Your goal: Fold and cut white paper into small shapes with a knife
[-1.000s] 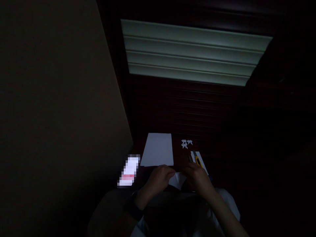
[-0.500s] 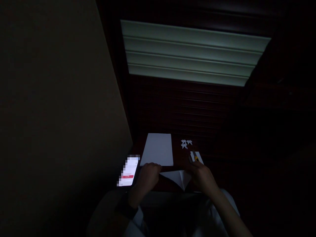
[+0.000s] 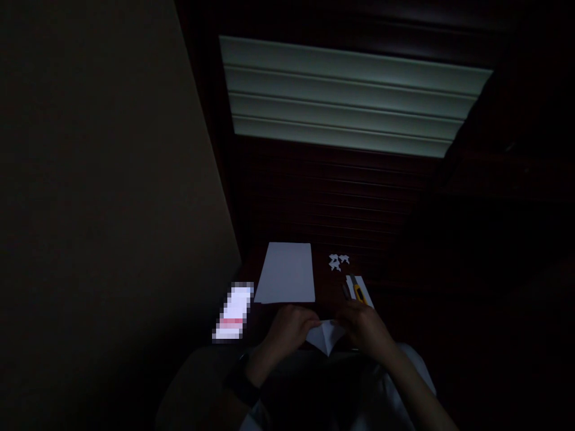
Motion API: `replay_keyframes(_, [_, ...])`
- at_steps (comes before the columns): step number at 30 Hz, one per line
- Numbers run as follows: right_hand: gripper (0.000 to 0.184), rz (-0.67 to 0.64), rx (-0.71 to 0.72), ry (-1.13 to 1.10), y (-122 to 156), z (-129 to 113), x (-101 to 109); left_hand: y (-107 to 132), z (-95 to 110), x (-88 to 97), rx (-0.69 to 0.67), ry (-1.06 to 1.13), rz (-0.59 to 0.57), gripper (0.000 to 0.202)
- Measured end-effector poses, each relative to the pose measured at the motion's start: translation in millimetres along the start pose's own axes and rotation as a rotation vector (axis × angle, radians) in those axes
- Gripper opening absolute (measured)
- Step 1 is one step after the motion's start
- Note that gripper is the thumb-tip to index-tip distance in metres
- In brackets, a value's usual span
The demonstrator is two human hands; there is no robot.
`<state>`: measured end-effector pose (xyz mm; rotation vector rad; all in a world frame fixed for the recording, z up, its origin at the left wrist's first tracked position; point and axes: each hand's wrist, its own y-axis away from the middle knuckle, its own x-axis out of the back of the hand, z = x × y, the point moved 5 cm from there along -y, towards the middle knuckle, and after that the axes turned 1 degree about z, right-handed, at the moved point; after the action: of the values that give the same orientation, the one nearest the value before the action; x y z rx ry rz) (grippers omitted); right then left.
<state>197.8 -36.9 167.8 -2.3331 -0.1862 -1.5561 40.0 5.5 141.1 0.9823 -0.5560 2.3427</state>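
A folded sheet of white paper lies at the table's near edge, its point toward me and a crease running down its middle. My left hand pinches its left side between thumb and fingers. On the right side, my right hand grips the same paper, its fingertips partly hidden in the dark. Just beyond my right hand, a yellow utility knife rests on a small white piece of paper. A dark, slim object lies left of the knife; its kind is unclear.
A larger white sheet lies flat at the table's left. Several small folded paper figures sit at the back right. A phone with a lit, blurred screen is at the left edge. Behind the table stands a dark slatted panel.
My left hand has moved right, from near the large sheet to the folded paper. The paper's left corner has come inward, so less of it shows. My right hand shifted slightly.
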Motion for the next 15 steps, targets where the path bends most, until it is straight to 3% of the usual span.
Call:
replay_keyframes(5, [0.012,0.025,0.015,-0.130,0.7,8.5,3.1,4.4,-5.0,6.4,0.021,0.036,-0.001,0.024])
replay_keyframes(8, [0.015,0.068,-0.032,-0.253,2.9,26.6,6.6,8.9,-13.7,14.5,0.053,0.100,0.007,0.026])
replay_keyframes(12, [0.027,0.243,-0.258,-0.467,7.8,66.0,2.2,10.7,-37.5,17.8,0.152,0.264,0.099,0.029])
replay_keyframes(15, [0.036,0.305,-0.404,-0.743,9.6,77.5,-23.5,7.7,-57.6,4.9,0.233,0.490,0.217,0.030])
